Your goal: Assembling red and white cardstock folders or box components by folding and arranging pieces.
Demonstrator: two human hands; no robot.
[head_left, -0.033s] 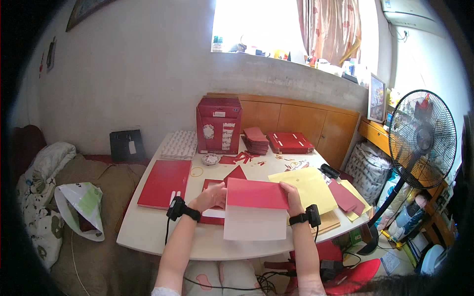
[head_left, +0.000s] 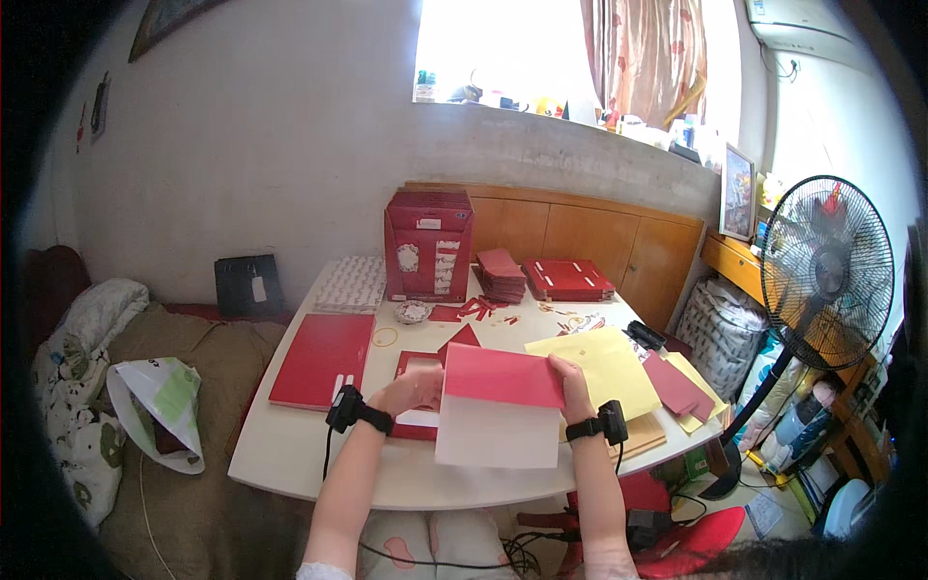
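A sheet of paper, red on its upper part (head_left: 503,375) and white on its lower part, is held up over the near side of the table. My right hand (head_left: 572,382) pinches its upper right edge, thumb on the front. Beside the sheet's left edge is my left hand (head_left: 416,387), its fingers smeared by motion; whether they grip the edge cannot be told. Behind the sheet and that hand lies a red folder-like piece (head_left: 416,432), partly hidden, with a pointed red flap (head_left: 464,335) beyond it. Each wrist wears a black strapped device.
The white table (head_left: 290,454) carries a large red folder (head_left: 324,360), a tall red box (head_left: 430,251), red card stacks (head_left: 501,275), a flat red stack (head_left: 568,278), paper scraps and yellow sheets (head_left: 609,362). A standing fan (head_left: 828,271) is at right, a bed (head_left: 232,406) at left.
The sheet has tilted slightly, its upper left corner rising and its lower edge shifting left and up. My left fingers have become more blurred; the right hand has hardly moved.
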